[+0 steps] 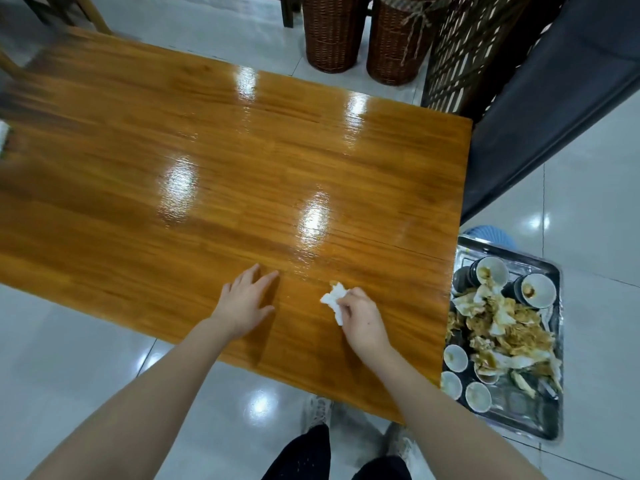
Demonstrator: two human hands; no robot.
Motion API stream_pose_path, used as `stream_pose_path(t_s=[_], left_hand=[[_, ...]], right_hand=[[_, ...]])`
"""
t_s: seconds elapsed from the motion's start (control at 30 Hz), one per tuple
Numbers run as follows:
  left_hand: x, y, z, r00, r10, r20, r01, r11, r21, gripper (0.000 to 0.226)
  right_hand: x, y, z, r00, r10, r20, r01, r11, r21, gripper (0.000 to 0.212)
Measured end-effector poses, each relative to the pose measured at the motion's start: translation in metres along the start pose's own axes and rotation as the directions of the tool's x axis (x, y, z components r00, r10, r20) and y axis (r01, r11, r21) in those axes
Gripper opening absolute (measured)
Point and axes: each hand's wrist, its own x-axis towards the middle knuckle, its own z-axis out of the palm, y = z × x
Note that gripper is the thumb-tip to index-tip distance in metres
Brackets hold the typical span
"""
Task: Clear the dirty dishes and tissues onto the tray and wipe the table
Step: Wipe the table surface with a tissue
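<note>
My right hand grips a crumpled white tissue and holds it against the glossy wooden table near its front edge. My left hand rests flat on the tabletop, fingers spread, a little to the left of the tissue. A metal tray sits off the table's right end, lower than the tabletop. It holds several dirty bowls, among them one white-lined bowl, and a heap of stained used tissues. The tabletop shines with wet streaks around its middle.
Two tall wicker baskets stand on the tiled floor beyond the table's far edge. A dark lattice screen and a dark panel rise at the right. A blue stool peeks out behind the tray. My shoes are below the table's front edge.
</note>
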Motion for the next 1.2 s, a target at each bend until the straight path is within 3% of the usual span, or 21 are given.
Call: stream_pose_path(t_s=[0.13,0.33,0.4,0.5,0.6,0.7,0.87,1.0,1.2], left_hand=[[0.000,-0.003,0.000,1.000,-0.003,-0.014,0.003,1.000,-0.020,0.073],[0.000,-0.003,-0.004,1.000,0.001,-0.007,-0.001,1.000,-0.028,0.073],[0.001,0.001,-0.007,1.000,0.005,-0.006,-0.005,1.000,-0.029,0.072],[0.005,0.008,-0.012,1.000,0.022,-0.016,-0.022,1.000,-0.006,0.071],[0.007,0.017,-0.017,0.999,0.036,0.000,-0.036,0.999,0.001,0.071],[0.009,0.028,-0.022,0.998,0.066,0.003,-0.066,0.997,0.031,0.071],[0.013,0.056,-0.029,0.992,0.128,0.004,-0.128,0.990,0.055,0.071],[0.010,0.087,-0.029,0.987,0.161,0.008,-0.161,0.985,0.059,0.070],[0.001,0.139,-0.017,0.986,0.168,0.009,-0.168,0.985,0.040,0.070]], right_hand=[[0.019,0.031,-0.048,0.962,0.178,-0.208,-0.171,0.984,0.051,0.021],[0.012,0.038,-0.055,0.924,0.284,-0.257,-0.287,0.958,0.030,0.022],[0.002,0.026,-0.039,0.939,0.261,-0.224,-0.266,0.964,0.011,0.022],[-0.021,0.014,-0.013,0.990,0.127,-0.065,-0.133,0.985,-0.110,0.023],[-0.046,0.016,0.002,0.997,0.007,0.078,0.006,0.986,-0.166,0.023],[-0.057,0.025,-0.007,0.989,0.011,0.145,0.014,0.986,-0.168,0.025],[-0.064,0.048,-0.050,0.987,0.159,-0.020,-0.160,0.981,-0.111,0.019],[-0.074,0.078,-0.091,0.940,0.285,-0.188,-0.287,0.958,0.019,0.021],[-0.087,0.121,-0.141,0.907,0.336,-0.253,-0.330,0.942,0.068,0.021]])
